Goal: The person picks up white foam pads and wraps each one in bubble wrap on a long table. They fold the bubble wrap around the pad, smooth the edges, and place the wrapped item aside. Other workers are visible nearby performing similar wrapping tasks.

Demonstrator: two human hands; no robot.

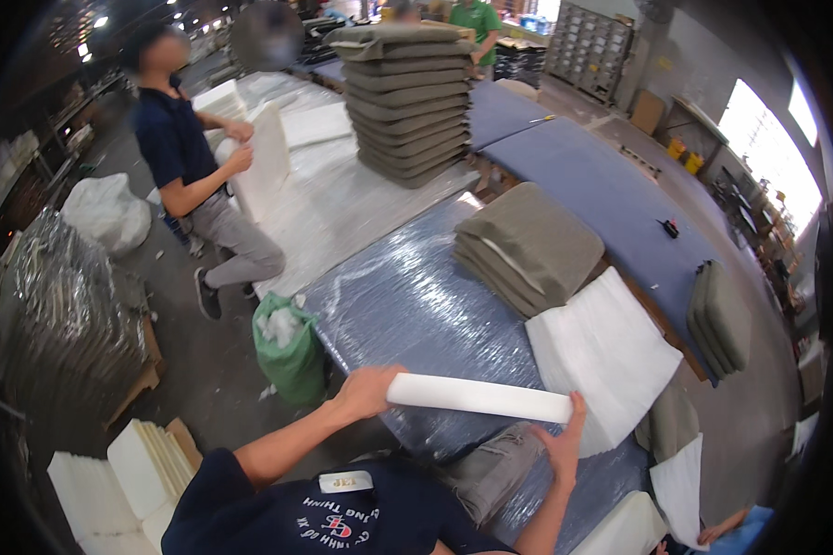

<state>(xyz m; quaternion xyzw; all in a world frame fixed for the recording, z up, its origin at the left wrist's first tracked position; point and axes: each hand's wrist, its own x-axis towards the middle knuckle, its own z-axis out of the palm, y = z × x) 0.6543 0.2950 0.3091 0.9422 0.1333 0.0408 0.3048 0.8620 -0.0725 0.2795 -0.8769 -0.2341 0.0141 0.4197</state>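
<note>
Between my two hands is a white foam pad [479,397], seen edge-on as a long narrow strip above the table's near side. My left hand [368,390] grips its left end, with the fingers partly hidden behind the pad. At the other end my right hand [565,438] clasps the pad with the thumb apart from the fingers. Beneath lies a blue table covered in clear plastic film [407,314]. To the right of the pad are white sheets of padding [606,356], and beyond them a stack of grey-brown cushions [528,245].
A tall cushion stack [412,106] stands farther back. At the left, a co-worker [180,139] handles a white foam slab [267,157]. A green sack [290,356] sits on the floor by the table; foam blocks [125,476] are at lower left. Another person's hand [713,535] shows at lower right.
</note>
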